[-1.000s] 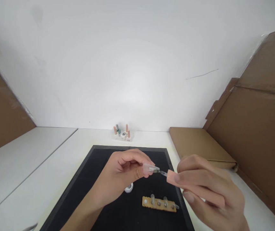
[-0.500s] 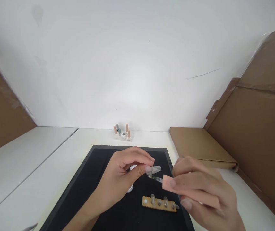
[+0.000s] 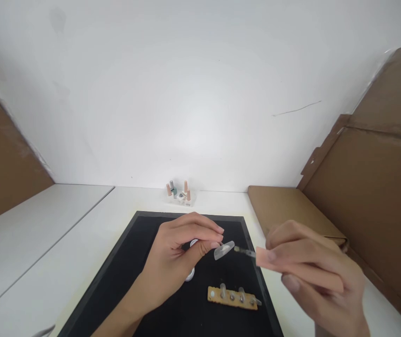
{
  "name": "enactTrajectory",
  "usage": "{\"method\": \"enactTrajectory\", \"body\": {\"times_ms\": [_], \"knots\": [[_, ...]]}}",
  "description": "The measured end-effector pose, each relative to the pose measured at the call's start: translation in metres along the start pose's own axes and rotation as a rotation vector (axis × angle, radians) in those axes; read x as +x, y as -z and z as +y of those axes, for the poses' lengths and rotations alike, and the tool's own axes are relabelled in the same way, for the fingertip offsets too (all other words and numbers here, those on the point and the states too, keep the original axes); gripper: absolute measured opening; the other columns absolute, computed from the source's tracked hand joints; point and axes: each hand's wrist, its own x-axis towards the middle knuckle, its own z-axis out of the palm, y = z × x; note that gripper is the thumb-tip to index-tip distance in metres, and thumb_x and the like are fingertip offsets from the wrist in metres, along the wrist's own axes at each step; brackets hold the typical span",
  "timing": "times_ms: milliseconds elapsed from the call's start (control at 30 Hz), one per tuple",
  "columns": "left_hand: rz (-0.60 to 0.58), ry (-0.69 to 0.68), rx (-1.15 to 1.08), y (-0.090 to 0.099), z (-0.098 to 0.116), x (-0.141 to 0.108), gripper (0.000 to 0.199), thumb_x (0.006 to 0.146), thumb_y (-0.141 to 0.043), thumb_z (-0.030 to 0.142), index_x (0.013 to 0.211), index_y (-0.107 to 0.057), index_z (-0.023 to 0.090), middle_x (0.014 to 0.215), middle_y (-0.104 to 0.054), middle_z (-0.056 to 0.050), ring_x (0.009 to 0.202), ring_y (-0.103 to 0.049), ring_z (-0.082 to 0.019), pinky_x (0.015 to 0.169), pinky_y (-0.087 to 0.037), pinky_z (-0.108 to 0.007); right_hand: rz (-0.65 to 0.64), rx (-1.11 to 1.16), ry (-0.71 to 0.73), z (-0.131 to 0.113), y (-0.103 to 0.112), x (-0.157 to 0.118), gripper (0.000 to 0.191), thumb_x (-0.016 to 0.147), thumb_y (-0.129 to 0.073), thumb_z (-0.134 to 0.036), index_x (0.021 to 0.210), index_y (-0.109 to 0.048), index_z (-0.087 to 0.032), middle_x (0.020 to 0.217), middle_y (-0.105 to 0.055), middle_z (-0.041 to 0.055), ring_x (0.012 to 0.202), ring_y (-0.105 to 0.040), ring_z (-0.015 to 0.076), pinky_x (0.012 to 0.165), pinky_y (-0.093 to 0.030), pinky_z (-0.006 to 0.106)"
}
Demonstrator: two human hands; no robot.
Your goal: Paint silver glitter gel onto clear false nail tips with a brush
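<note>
My left hand (image 3: pixel 181 264) pinches a clear false nail (image 3: pixel 224 251) at its fingertips, the nail tilted upward to the right. In my right hand (image 3: pixel 317 274) is a nail polish brush (image 3: pixel 266 260) with a long pink cap, its bristles pointing left. The brush tip hovers just right of the nail, with a small gap between them. Below both hands lies a yellowish nail holder strip (image 3: pixel 233 305) with several clear false nails on it. White round lids or jars (image 3: pixel 189 275) are partly hidden behind my left hand.
A black mat (image 3: pixel 172 311) with a grey border covers the white table (image 3: pixel 63 234). Against the wall stands a clear tray (image 3: pixel 175 201) of nail polish bottles. On the right are a flat cardboard box (image 3: pixel 287 210) and a cardboard wall (image 3: pixel 379 187).
My right hand has moved right, drawing the brush away from beneath the nail. In my left hand the false nail has turned to a steeper tilt.
</note>
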Motion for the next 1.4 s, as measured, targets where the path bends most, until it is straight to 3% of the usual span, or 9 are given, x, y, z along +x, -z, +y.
{"method": "enactTrajectory", "body": {"times_ms": [200,467,667,900,1200,1400], "knots": [[-0.002,-0.101,0.061,-0.006,-0.001,0.005,0.024,0.081,-0.066,-0.003,0.085,-0.078,0.017,0.085,-0.075,-0.004,0.077,-0.072,-0.012,0.065,-0.057,-0.015,-0.055,-0.015,0.027,-0.005,-0.008,0.011,0.023,0.079,-0.053,-0.003,0.094,-0.065,-0.016,0.073,-0.058,-0.0008,0.060,-0.055,0.0083,0.051,-0.046,0.021],[0.002,-0.166,0.067,-0.001,0.001,-0.001,0.027,0.081,-0.062,-0.007,0.082,-0.077,0.016,0.084,-0.075,-0.005,0.076,-0.071,-0.011,0.066,-0.058,-0.014,-0.041,-0.066,0.043,0.005,0.001,0.003,0.031,0.078,-0.053,-0.001,0.104,-0.064,-0.015,0.076,-0.062,0.0027,0.066,-0.055,0.0133,0.050,-0.045,0.026],[-0.002,-0.212,0.136,0.001,-0.001,-0.002,0.026,0.082,-0.062,-0.007,0.084,-0.076,0.015,0.087,-0.074,-0.005,0.078,-0.071,-0.012,0.065,-0.058,-0.015,-0.021,-0.024,0.016,0.001,0.001,0.003,0.030,0.079,-0.053,-0.002,0.103,-0.065,-0.016,0.075,-0.060,0.0013,0.066,-0.055,0.0132,0.050,-0.044,0.026],[-0.039,-0.273,0.193,-0.002,0.000,0.000,0.029,0.082,-0.060,-0.009,0.091,-0.073,0.014,0.093,-0.072,-0.005,0.084,-0.070,-0.011,0.075,-0.057,-0.015,-0.058,-0.022,-0.005,-0.004,-0.006,0.007,0.023,0.080,-0.054,-0.004,0.095,-0.064,-0.017,0.072,-0.058,-0.0012,0.061,-0.054,0.0100,0.051,-0.044,0.024],[-0.044,-0.321,0.210,0.003,0.001,-0.005,0.031,0.082,-0.058,-0.010,0.092,-0.073,0.015,0.093,-0.072,-0.006,0.084,-0.070,-0.013,0.071,-0.058,-0.018,-0.031,-0.085,0.028,0.006,0.008,0.000,0.033,0.080,-0.054,0.000,0.106,-0.065,-0.017,0.077,-0.064,0.0028,0.066,-0.056,0.0150,0.051,-0.045,0.027],[-0.045,-0.318,0.230,0.002,0.001,0.000,0.032,0.082,-0.058,-0.009,0.093,-0.073,0.016,0.093,-0.072,-0.006,0.083,-0.070,-0.015,0.070,-0.059,-0.020,-0.050,0.002,-0.014,-0.004,0.000,0.005,0.022,0.080,-0.056,-0.008,0.097,-0.066,-0.018,0.071,-0.059,0.0006,0.059,-0.055,0.0127,0.047,-0.043,0.025]]}}
